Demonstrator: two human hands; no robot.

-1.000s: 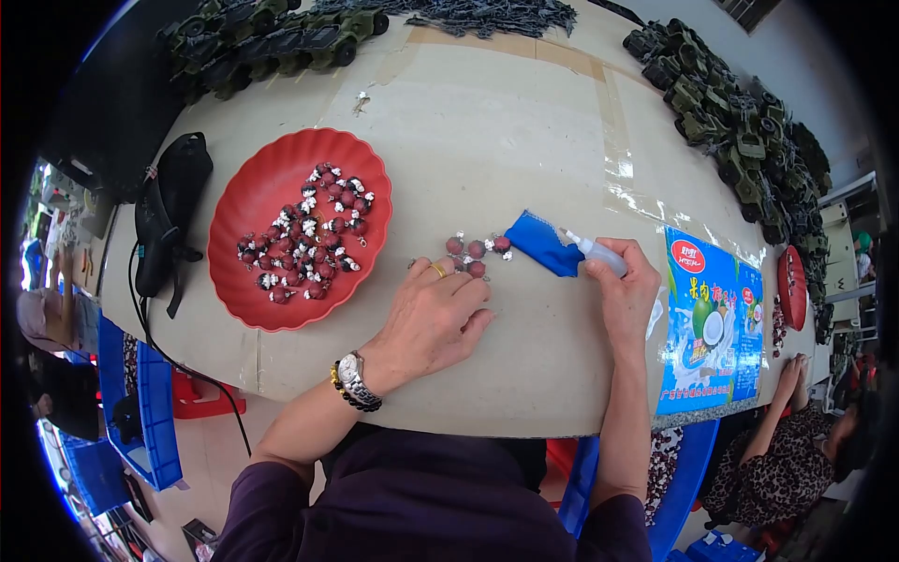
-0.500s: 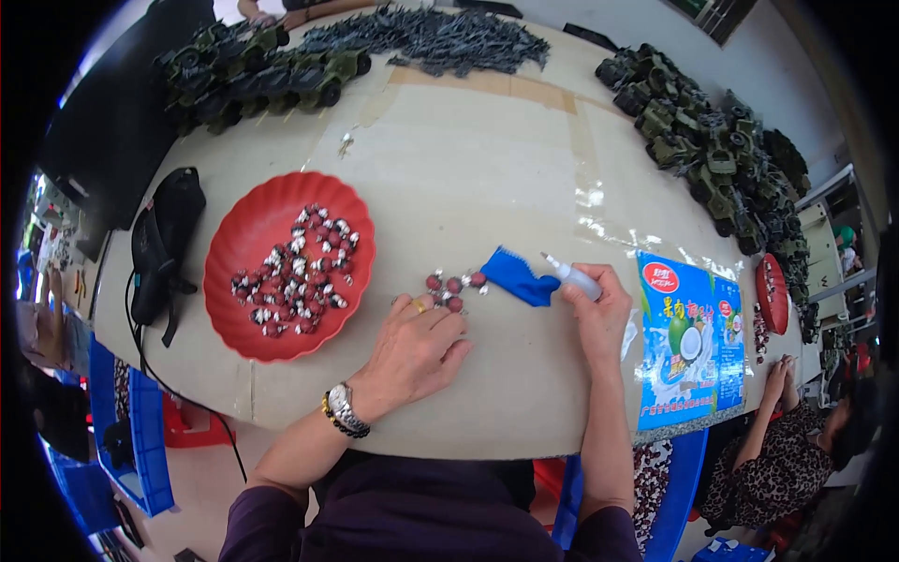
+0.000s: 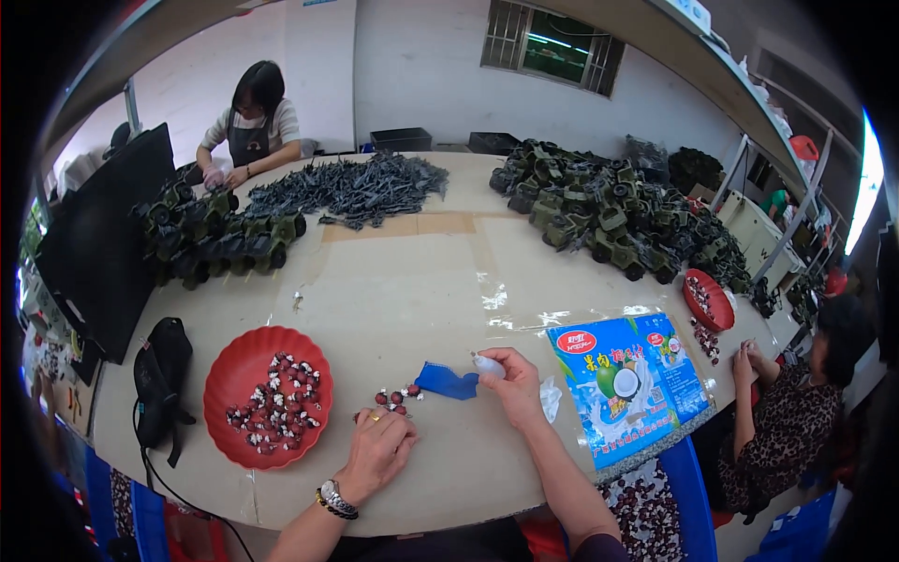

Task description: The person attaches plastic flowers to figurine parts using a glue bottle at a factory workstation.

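Note:
My right hand (image 3: 517, 393) grips a small translucent white squeeze bottle (image 3: 489, 366) between thumb and fingers, its tip toward the upper left. The bottle is just above the right end of a blue cloth (image 3: 444, 380) on the table. Left of the cloth lie several small dark-red and white round pieces (image 3: 398, 398). My left hand (image 3: 377, 454), wearing a ring, a watch and a bracelet, rests beside them with curled fingers. One piece shows by its fingertips; what the fingers hold is hidden. Many similar pieces (image 3: 283, 403) fill a red scalloped bowl (image 3: 229, 375) at the left.
A black strapped object (image 3: 162, 384) with a cable lies left of the bowl. A blue printed sheet (image 3: 627, 393) lies right. Green toy vehicles (image 3: 599, 211) and grey parts (image 3: 346, 192) are piled at the back. One person (image 3: 253, 131) works at the far left, another (image 3: 796, 403) at the right.
The view has tilted up, showing more of the room. My right hand has turned the squeeze bottle, whose tip now looks closer to the cloth. My left hand stays by the pieces.

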